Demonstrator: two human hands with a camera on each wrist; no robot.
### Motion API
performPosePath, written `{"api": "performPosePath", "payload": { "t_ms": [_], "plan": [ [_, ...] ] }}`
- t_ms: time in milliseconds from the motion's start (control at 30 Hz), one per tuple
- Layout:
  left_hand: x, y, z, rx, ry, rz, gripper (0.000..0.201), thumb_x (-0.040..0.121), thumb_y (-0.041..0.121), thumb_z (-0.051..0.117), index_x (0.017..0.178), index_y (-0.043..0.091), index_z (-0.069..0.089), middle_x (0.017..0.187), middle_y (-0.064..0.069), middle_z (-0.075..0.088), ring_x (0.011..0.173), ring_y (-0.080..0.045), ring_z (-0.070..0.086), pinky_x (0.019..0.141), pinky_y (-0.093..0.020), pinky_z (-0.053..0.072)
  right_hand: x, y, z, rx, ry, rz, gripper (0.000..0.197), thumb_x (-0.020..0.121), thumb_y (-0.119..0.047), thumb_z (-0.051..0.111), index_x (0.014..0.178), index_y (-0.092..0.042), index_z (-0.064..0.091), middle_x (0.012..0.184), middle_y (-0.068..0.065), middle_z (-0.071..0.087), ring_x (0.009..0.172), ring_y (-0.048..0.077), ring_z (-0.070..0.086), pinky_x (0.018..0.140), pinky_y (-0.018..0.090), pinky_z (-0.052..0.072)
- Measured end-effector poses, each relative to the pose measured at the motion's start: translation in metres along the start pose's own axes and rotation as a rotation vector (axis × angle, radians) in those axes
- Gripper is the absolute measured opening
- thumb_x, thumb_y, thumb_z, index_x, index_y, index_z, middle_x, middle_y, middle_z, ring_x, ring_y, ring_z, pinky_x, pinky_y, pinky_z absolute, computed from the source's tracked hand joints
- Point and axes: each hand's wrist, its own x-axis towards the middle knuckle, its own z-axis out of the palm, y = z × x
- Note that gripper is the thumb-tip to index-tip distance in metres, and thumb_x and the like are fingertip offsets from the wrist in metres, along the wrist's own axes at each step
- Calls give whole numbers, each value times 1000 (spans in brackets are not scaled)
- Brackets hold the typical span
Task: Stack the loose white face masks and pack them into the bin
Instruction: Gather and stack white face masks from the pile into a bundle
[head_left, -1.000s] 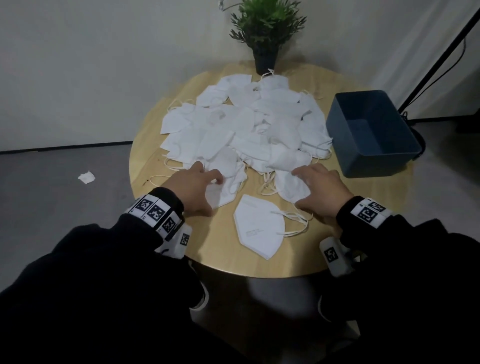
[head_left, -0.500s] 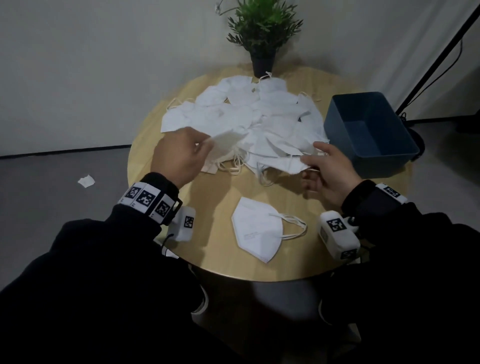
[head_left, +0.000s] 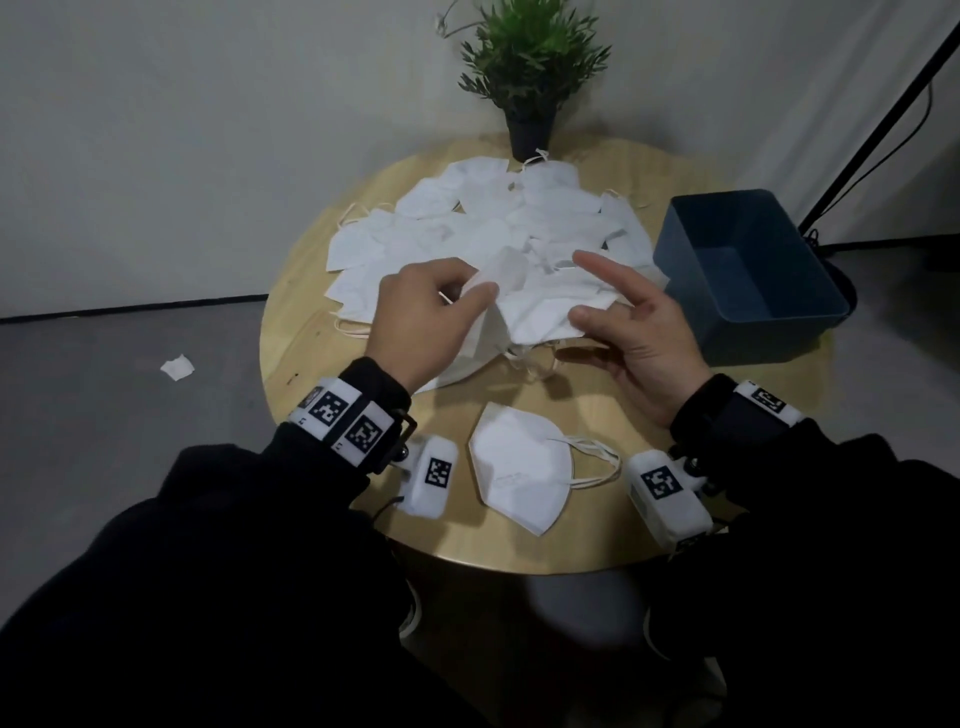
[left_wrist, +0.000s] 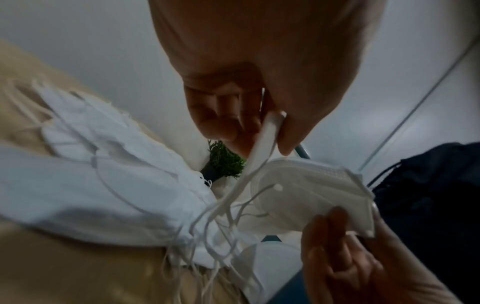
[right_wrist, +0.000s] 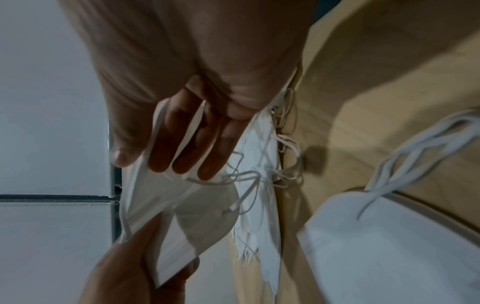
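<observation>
- A round wooden table (head_left: 311, 332) is carrying everything, with the person's black sleeves (head_left: 260, 519) reaching in over its near edge
- A broad pile of loose white face masks (head_left: 467, 223) is spreading across the far half of the table, their ear loops trailing out at the edges
- A dark blue bin (head_left: 779, 332) is sitting at the right side of the table, just beside the pile, with no mask showing inside it
- A potted green plant (head_left: 530, 67) is standing at the far edge of the table, behind the pile
- The left hand (head_left: 421, 317) is hovering above the near edge of the pile, its fingers curling in and its thumb pinching a folded white mask (head_left: 498, 270) by one end; in the left wrist view the mask's edge is sitting squeezed between thumb and fingers
- The right hand (head_left: 639, 332) is holding a second white mask (head_left: 550, 312), thumb pressing on top and three straightish fingers lying together underneath it, while the index finger is pointing up and away from the rest
- The two held masks are touching each other in the air between the hands, loops dangling below
- A single white mask (head_left: 519, 478) is lying flat on the table close to the person, apart from the pile, between the two wrist cameras
- A small white scrap (head_left: 177, 367) is lying on the grey floor to the left of the table
</observation>
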Motion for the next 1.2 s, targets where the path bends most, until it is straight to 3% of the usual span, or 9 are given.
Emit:
{"api": "performPosePath", "payload": {
  "t_ms": [133, 367, 467, 600, 700, 767, 900, 1033, 1200],
  "plan": [
    [2, -5, 0, -66, -15, -109, 8, 85, 33, 77, 81, 26, 77, 66, 7, 59, 71, -28, 63, 65, -45, 56, 3, -2, 4, 144, -27, 61, 63, 90, -12, 74, 148, -27, 55, 112, 27, 58, 93, 32, 72, 72, 41, 66],
    [5, -8, -2, 38, -6, -90, 3, 85, 26, 78, 83, 24, 77, 55, 21, 54, 57, -2, 50, 58, -18, 37, 14, -21, 5, 470, 139, 125, 56, 106, -3, 40, 159, -19, 34, 111, 21, 73, 89, 33, 78, 67, 42, 64],
    [4, -6, 0, 58, -23, -74, 3, 86, 25, 77, 83, 23, 76, 56, 20, 56, 58, 0, 51, 55, -11, 36, 18, -18, 7, 35, 296, 67, 70, 105, -1, 44, 164, -27, 19, 136, 14, 58, 91, 30, 79, 69, 48, 66],
    [4, -4, 4, 81, -58, -59, 6, 86, 26, 77, 83, 21, 76, 66, 2, 62, 60, -3, 50, 56, -14, 36, 16, -3, 13, -591, 253, -125, 74, 90, -3, 63, 150, -41, 46, 101, 13, 74, 75, 26, 77, 63, 44, 65],
    [4, -3, 6, 71, -60, -70, 7, 87, 27, 77, 84, 20, 76, 68, -2, 61, 60, -4, 49, 58, -16, 38, 22, 1, 16, -506, 312, -105, 45, 90, -11, 72, 132, -27, 65, 92, 21, 77, 67, 25, 78, 58, 40, 63],
    [3, 0, 6, 65, -56, -69, 7, 87, 26, 76, 84, 21, 76, 64, 9, 57, 59, -2, 50, 57, -12, 36, 27, 0, 18, -352, 343, -35, 47, 95, -10, 70, 139, -22, 58, 102, 21, 76, 69, 26, 77, 56, 38, 62],
    [2, 3, 5, 59, -112, -44, 2, 88, 25, 74, 87, 24, 74, 73, 4, 68, 63, -4, 55, 60, -20, 43, 31, -2, 22, -98, 329, 28, 65, 103, -5, 55, 157, -33, 31, 129, 9, 61, 83, 26, 78, 65, 43, 65],
    [-2, 3, 6, 182, -329, -47, 6, 89, 25, 72, 94, 28, 75, 70, 4, 67, 65, -11, 60, 63, -29, 47, 23, 7, 26, -457, 184, -358, 62, 99, -2, 57, 151, -31, 42, 142, -29, 43, 132, -2, 51, 104, 36, 56],
    [8, 2, -3, -188, -234, -222, 12, 94, 14, 70, 101, 20, 79, 96, 1, 80, 86, -19, 76, 78, -41, 60, 25, 11, 24, -550, 177, -419, 42, 98, 5, 53, 131, -16, 68, 132, -10, 66, 128, -2, 57, 113, 23, 44]
  ]
}}
